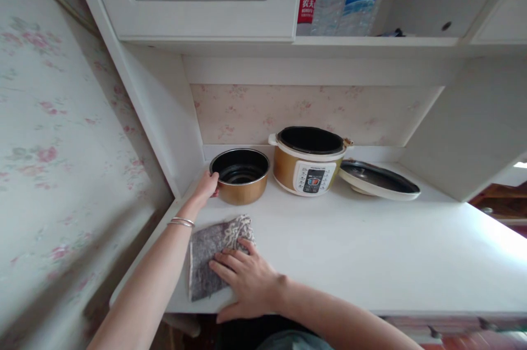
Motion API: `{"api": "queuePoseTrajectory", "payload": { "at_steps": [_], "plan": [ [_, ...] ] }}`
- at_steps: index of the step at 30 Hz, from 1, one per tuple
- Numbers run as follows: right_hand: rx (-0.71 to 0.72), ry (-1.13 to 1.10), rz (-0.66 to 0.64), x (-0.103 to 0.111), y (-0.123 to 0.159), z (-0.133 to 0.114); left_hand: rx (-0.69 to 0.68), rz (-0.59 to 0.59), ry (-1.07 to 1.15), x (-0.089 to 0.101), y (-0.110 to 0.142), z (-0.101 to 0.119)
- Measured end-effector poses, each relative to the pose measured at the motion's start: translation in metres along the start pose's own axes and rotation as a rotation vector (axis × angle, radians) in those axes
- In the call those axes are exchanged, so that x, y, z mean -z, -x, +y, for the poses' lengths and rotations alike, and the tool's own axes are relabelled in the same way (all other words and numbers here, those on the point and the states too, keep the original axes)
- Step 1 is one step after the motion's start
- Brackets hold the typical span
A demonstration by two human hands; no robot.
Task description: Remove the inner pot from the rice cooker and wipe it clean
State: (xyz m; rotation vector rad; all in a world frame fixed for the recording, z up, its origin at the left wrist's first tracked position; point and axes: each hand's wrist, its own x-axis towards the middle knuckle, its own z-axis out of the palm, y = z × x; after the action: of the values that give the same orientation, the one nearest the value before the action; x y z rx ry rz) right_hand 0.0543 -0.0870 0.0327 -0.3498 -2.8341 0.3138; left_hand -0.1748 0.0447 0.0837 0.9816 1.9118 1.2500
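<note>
My left hand (209,185) grips the inner pot (245,193) by its rim, near the back left corner of the table (362,251). Right hand (253,281) flat, fingers spread, on the grey cloth (206,262) toward the front left corner. Done: pot out of cooker (284,167), lid (381,178) off, right beside it. Neither is fitted back.

looked like a home, most likely a kitchen or dining corner. had pink-flowered wallpaper (45,157) on the left and again behind the white counter (349,256), more homely than commercial. held a household cooker (284,168) with a button panel (315,178), between a pot (242,192) and a lid (381,177). showed plastic bottles (346,1) in a white cabinet (206,19) above, domestic in style.
</note>
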Motion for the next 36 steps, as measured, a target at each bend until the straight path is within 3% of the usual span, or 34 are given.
{"api": "queuePoseTrajectory", "payload": {
  "at_steps": [3, 7, 14, 22, 30, 33, 36],
  "plan": [
    [-0.05, -0.035, 0.003, 0.002, 0.044, 0.0, 0.012, 0.008, -0.003, -0.001, 0.0, 0.001],
    [-0.23, -0.003, 0.023, -0.003, 0.089, -0.002, 0.037, 0.01, -0.006, -0.003, -0.001, 0.002],
    [-0.358, 0.101, 0.074, 0.007, 0.132, 0.002, 0.07, -0.022, -0.006, -0.002, -0.006, 0.008],
    [-0.218, 0.157, 0.021, 0.008, 0.138, 0.001, 0.085, -0.035, -0.061, -0.006, -0.008, 0.016],
    [-0.246, 0.013, -0.099, 0.071, 0.115, 0.036, 0.09, -0.012, -0.105, -0.008, -0.009, 0.015],
    [-0.244, 0.029, -0.12, 0.064, 0.111, 0.037, 0.09, -0.011, -0.111, -0.008, -0.012, 0.012],
    [-0.216, 0.071, -0.112, 0.04, 0.114, 0.027, 0.087, -0.022, -0.115, -0.007, -0.014, 0.009]
  ]
}}
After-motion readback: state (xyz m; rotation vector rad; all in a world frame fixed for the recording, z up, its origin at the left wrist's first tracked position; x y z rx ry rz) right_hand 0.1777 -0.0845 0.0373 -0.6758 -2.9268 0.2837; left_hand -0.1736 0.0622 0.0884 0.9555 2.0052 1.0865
